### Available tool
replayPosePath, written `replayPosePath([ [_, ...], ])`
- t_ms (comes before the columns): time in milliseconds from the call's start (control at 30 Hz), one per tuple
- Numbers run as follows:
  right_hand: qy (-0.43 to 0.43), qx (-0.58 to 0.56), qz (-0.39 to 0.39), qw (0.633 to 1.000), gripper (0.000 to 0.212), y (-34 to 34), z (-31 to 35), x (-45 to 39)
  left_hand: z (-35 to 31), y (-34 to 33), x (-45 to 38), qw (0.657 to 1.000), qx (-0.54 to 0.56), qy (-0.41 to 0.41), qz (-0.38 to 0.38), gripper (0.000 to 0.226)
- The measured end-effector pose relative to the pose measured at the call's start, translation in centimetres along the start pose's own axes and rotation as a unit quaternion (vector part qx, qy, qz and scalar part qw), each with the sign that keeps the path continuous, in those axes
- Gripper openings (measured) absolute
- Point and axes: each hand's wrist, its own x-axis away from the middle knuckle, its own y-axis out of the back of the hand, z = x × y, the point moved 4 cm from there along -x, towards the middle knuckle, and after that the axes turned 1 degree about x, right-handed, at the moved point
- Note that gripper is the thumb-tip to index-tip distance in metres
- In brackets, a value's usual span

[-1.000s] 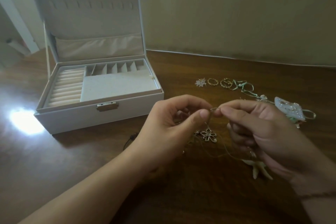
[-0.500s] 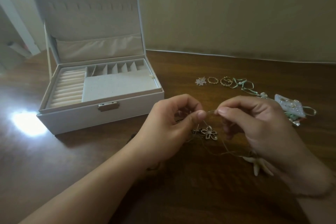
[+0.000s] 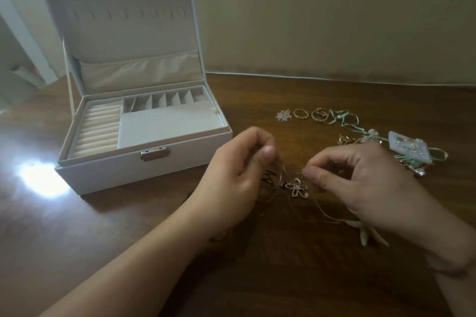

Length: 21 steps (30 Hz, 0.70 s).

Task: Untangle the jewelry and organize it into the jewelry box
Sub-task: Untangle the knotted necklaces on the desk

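Note:
A thin gold chain runs between my two hands, tangled with other strands. My left hand (image 3: 233, 175) pinches it at thumb and forefinger; my right hand (image 3: 360, 183) pinches it a short way to the right. A flower pendant (image 3: 298, 188) hangs from the tangle between them, just above the table. A pale starfish charm (image 3: 368, 235) lies under my right wrist. The white jewelry box (image 3: 134, 165) stands open at the left, with ring rolls, small compartments and a flat panel showing.
On the wooden table behind my hands lie a clear flower piece (image 3: 283, 115), two gold rings (image 3: 300, 113), a mint ribbon strand (image 3: 346, 121) and a white beaded card (image 3: 409, 148) on a small heap of jewelry. A bright glare spot (image 3: 38, 177) shines left of the box.
My hands have drawn apart, opening a gap along the chain. The flower pendant now hangs in that gap, clear of my left fingers.

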Motion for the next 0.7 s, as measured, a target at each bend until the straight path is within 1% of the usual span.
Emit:
replayPosePath([
  [67, -0.015, 0.009, 0.003, 1.0, 0.02, 0.5, -0.4, -0.2, 0.2, 0.8, -0.3, 0.997, 0.045, 0.018, -0.056, 0.018],
  [133, -0.035, -0.032, -0.031, 0.998, 0.015, 1.6, -1.1, -0.5, 0.5, 1.8, -0.5, 0.986, 0.099, 0.055, -0.12, 0.021],
  [167, -0.045, -0.053, -0.037, 0.997, 0.018, 2.1, -1.3, -0.7, 0.5, 2.2, -0.6, 0.98, 0.122, 0.068, -0.144, 0.022],
  [233, -0.05, -0.061, -0.011, 0.997, 0.024, 2.4, -1.4, -0.6, 0.2, 2.5, -0.7, 0.97, 0.169, 0.075, -0.159, 0.024],
  [300, -0.037, -0.028, 0.018, 0.999, 0.015, 2.2, -1.2, -0.4, -0.6, 2.6, -0.8, 0.956, 0.24, 0.067, -0.154, 0.023],
  [333, -0.033, -0.005, 0.016, 0.999, 0.01, 2.2, -1.3, -0.4, -1.1, 2.8, -0.9, 0.946, 0.281, 0.063, -0.151, 0.021],
  [400, -0.026, 0.046, 0.006, 0.999, 0.012, 2.3, -1.5, -0.3, -2.2, 3.8, -1.0, 0.931, 0.33, 0.048, -0.151, 0.014],
  [467, -0.041, 0.088, 0.019, 0.995, 0.013, 2.3, -1.8, -0.4, -3.0, 5.5, -1.1, 0.943, 0.288, 0.015, -0.168, 0.016],
  [533, -0.055, 0.138, 0.048, 0.988, 0.013, 2.0, -2.1, -0.4, -3.6, 7.2, -1.1, 0.957, 0.205, -0.035, -0.201, 0.021],
  [567, -0.057, 0.154, 0.056, 0.985, 0.014, 2.0, -2.2, -0.4, -3.9, 8.0, -1.1, 0.959, 0.17, -0.063, -0.218, 0.022],
  [633, -0.054, 0.145, 0.058, 0.986, 0.019, 2.2, -2.0, -0.3, -4.3, 9.4, -1.0, 0.953, 0.114, -0.118, -0.254, 0.021],
  [700, -0.044, 0.088, 0.077, 0.992, 0.02, 2.5, -1.5, 0.0, -4.8, 10.5, -0.9, 0.945, 0.071, -0.157, -0.279, 0.019],
])
